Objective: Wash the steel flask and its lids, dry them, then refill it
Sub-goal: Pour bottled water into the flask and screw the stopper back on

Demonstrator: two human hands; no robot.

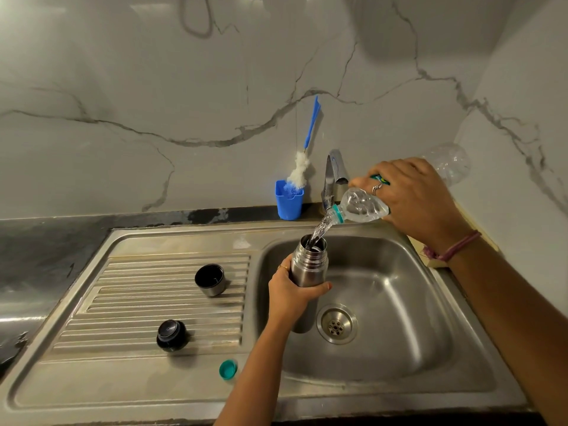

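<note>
Flask (309,265), gripped by left hand (290,292), takes water from the bottle (362,207) the right hand (412,195) grips: refilling. Next, I judge, the stopper (171,335) at eight o'clock.

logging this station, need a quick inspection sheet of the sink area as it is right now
surface: steel sink with ribbed drainboard, wet-looking.
job's things: steel flask upright over the basin, water streaming in from tilted plastic bottle; cup lid and black stopper on the drainboard.
clutter: teal bottle cap; bottle brush in blue holder.
grippers: left hand grips the flask; right hand grips the bottle.
cables: nothing seen.
surroundings: tap, marble-look wall.
</note>
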